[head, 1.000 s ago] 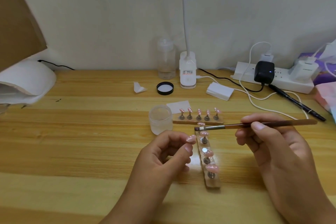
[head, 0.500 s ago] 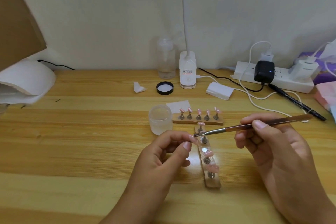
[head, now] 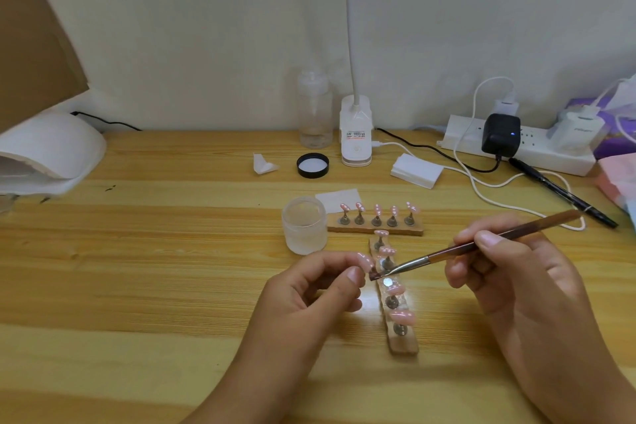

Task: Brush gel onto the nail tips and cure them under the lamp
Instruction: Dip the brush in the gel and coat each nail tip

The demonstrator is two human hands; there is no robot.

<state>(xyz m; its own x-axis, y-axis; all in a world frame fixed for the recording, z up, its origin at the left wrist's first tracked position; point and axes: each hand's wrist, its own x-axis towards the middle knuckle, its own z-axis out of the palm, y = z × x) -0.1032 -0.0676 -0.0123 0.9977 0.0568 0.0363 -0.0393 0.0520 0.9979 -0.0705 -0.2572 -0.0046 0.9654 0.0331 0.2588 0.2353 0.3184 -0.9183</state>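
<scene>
— Right, where is the nail tip [head: 365,260] lying?
— I'm seeing it at centre frame, pinched in the curled fingers [head: 354,277] of the left hand [head: 309,289], just left of the holder strip [head: 401,344].
— And the brush [head: 447,251]?
— The right hand [head: 509,272] is gripping it pen-style, long axis slanting down-left, bristles touching or just beside the tip. I'm judging a leftward stroke. The lamp [head: 51,148] is sitting at the left edge.

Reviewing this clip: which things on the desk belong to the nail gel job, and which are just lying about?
Job: brush in the right hand; nail tip pinched by the left hand; near strip of tips; far strip of tips; open jar; white curing lamp.
Lying about: clear bottle; black lid; power strip; black pen; stack of white pads.
</scene>
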